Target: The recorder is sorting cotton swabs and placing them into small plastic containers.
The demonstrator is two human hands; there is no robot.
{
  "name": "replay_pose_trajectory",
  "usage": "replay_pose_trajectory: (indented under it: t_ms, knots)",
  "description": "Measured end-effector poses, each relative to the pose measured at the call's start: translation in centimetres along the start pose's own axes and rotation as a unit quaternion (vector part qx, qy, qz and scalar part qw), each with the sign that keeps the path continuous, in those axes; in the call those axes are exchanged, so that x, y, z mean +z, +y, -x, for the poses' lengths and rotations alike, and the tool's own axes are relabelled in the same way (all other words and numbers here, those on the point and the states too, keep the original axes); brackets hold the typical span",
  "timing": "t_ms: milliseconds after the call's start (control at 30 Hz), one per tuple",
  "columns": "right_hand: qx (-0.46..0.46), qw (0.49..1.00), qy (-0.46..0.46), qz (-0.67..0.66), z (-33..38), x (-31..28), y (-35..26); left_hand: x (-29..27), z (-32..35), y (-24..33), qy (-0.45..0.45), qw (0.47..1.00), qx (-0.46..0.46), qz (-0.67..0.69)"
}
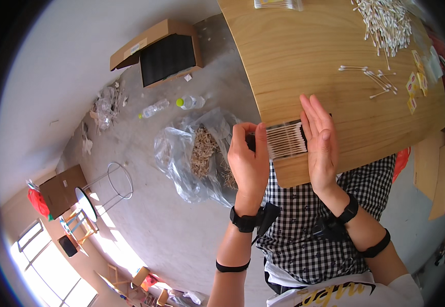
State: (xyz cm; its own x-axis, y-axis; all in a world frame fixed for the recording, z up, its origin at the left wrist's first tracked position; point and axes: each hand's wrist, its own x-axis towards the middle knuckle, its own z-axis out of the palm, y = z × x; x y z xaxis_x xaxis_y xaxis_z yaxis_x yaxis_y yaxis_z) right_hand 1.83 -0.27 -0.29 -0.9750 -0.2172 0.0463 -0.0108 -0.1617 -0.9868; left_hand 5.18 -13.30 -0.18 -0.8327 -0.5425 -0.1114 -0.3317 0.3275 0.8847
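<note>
Squaring up a bundle of cotton swabs (286, 140) at the near edge of the wooden table (304, 56), at about 6 o'clock of its top. Left hand (248, 158) curled round the bundle's left end, thumb and fingers closed narrow on it together with a small dark holder, hard to make out. Right hand (321, 143) flat and open, fingers straight, palm pressed against the swabs' right tips; gripping nothing. Judged as the aligning step: tips being tapped level. Next calls for steady counter-pressure from both sides, keeping the row from fanning or slipping off the edge. Loose pile of cotton swabs (386, 23) at 1 o'clock, small yellow packets (416, 84) at 3 o'clock, clear plastic bag (197, 153) on the floor at 9 o'clock.
</note>
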Motion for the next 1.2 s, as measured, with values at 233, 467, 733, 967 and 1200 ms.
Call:
replay_pose_trajectory:
  t_ms: [233, 467, 733, 967, 1200]
  knots:
    - [0.022, 0.999, -0.009, -0.039, -0.3, 0.6, -0.3, 1.3, 0.5, 0.0, 0.064, 0.996, 0.045, -0.038]
    - [0.030, 0.998, -0.010, -0.056, -0.4, 0.3, -0.2, 1.3, 0.5, -0.5, 0.050, 0.994, -0.053, 0.079]
    - [0.016, 0.996, 0.001, -0.085, -0.7, -0.8, -0.2, 0.4, 0.4, -1.2, 0.092, 0.975, -0.065, 0.191]
    - [0.015, 0.995, -0.052, 0.083, -0.9, -0.8, -0.3, -2.4, 1.9, -1.8, -0.056, 0.948, -0.174, 0.261]
    - [0.007, 0.992, -0.071, 0.107, -0.8, -1.2, -0.1, -1.8, 2.9, -1.8, -0.065, 0.950, -0.170, 0.253]
